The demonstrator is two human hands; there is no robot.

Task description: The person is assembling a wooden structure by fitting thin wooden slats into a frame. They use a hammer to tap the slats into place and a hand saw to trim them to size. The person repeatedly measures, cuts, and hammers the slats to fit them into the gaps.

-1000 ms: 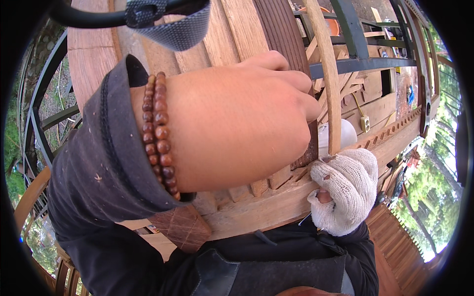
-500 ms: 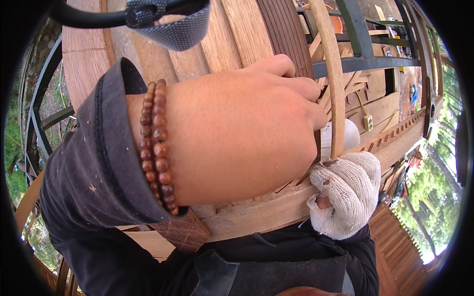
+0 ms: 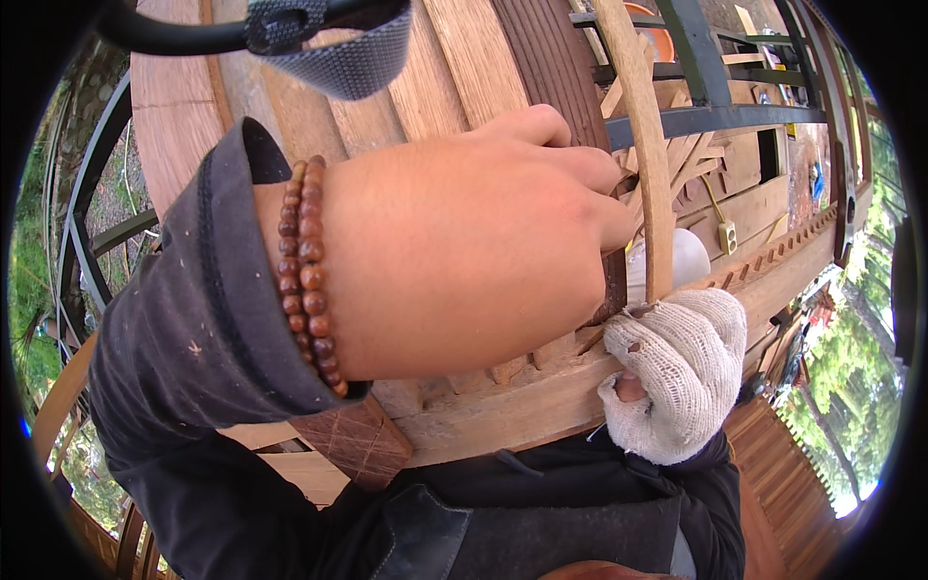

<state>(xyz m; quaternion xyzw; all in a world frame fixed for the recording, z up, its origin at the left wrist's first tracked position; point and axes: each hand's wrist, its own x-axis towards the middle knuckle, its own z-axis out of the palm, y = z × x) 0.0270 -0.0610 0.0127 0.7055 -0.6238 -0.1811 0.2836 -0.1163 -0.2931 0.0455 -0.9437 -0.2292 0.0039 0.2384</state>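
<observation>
Hardly shifted: my right hand (image 3: pixel 681 377) clamped on stick (image 3: pixel 643 135) at frame's (image 3: pixel 512 423) near edge; left hand (image 3: pixel 507 246) over dark slat (image 3: pixel 549 58), grip hidden.

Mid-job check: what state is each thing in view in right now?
Left hand: bare, fingers curled over the dark brown slat; fingertips hidden.
Right hand: gloved, fingers curled, at the wooden strip's lower end; grip unclear.
Glove: worn through in places.
Dark brown slat: grooved, partly covered.
Wooden strip: bare, lower end hidden.
Bead bracelets: worn.
Sleeve cuff: loose, gaping.
Outlet box: corded.
</observation>
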